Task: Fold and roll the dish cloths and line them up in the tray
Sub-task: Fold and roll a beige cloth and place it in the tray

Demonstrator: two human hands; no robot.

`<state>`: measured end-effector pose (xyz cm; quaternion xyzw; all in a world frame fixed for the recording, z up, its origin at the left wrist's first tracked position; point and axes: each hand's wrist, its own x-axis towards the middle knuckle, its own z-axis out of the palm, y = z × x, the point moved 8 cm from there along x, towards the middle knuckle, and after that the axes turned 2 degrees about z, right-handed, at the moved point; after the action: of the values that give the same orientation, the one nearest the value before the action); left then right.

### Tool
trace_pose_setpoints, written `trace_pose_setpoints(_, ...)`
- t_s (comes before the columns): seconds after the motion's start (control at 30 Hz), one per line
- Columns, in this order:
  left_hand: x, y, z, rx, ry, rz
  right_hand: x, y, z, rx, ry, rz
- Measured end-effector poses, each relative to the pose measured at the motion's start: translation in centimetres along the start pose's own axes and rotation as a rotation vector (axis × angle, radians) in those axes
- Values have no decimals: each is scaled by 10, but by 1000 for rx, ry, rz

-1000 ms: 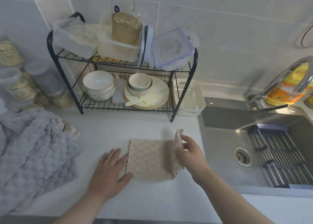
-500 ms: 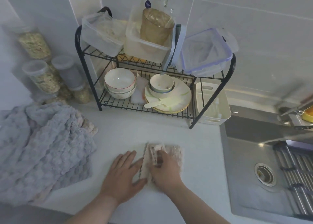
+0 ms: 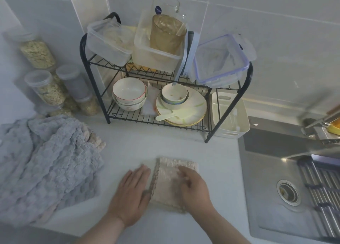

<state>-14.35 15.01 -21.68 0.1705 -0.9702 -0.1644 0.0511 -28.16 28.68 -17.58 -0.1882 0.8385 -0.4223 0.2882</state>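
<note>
Head view: the folded beige dish cloth (image 3: 168, 181) lies on the counter (image 3: 128, 148) with its long axis running away from me, so I judge a roll would start at its near short end. My left hand (image 3: 131, 194) lies flat, fingers straight, against the cloth's left edge. My right hand (image 3: 195, 186) presses on top. Its fingers are blurred but seem flat, not pinching. The white tray (image 3: 230, 132) stands beyond, to the right.

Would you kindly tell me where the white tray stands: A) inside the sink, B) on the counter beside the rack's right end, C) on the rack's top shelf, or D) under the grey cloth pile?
B: the white tray stands on the counter, at the right end of the dish rack and just behind the sink.
</note>
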Motion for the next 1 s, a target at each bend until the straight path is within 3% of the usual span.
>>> trace_pose_setpoints(0.13, -4, 48, -3, -47, 34, 277, -5, 18, -37, 217, 222, 119)
trace_pose_setpoints(0.2, 4, 61, 8, 15, 10, 305, -6, 32, -50, 161, 298, 211)
trace_pose_setpoints(0.33, 10, 49, 33, 156, -149, 143, -10, 49, -30, -229, -31, 353)
trace_pose_setpoints(0.43, 7, 50, 34, 189, -176, 130, -13, 34, -17, -147, -91, 332)
trace_pose_setpoints(0.53, 17, 55, -3, -220, -78, -68, -15, 3, -29, 48, -59, 190)
trace_pose_setpoints(0.6, 24, 57, -43, -505, 46, -254, -23, -25, -43, 47, -156, 30)
trace_pose_setpoints(0.67, 24, 66, -81, -859, 16, -383, -43, -56, -57, 62, -310, -99)
trace_pose_setpoints(0.73, 15, 85, -109, -1118, -139, -386, -60, -78, -75, 213, -398, -157)
trace_pose_setpoints(0.8, -1, 109, -133, -1283, -254, -362, -72, -91, -88, 500, -429, -149)
trace_pose_setpoints(0.87, -16, 122, -152, -1450, -214, -388, -82, -93, -85, 819, -510, -78)
trace_pose_setpoints(0.93, -30, 124, -162, -1521, -99, -431, -100, -91, -68, 846, -605, -21)
trace_pose_setpoints(1.0, -46, 120, -170, -1541, -23, -459, -122, -90, -51, 718, -638, -7)
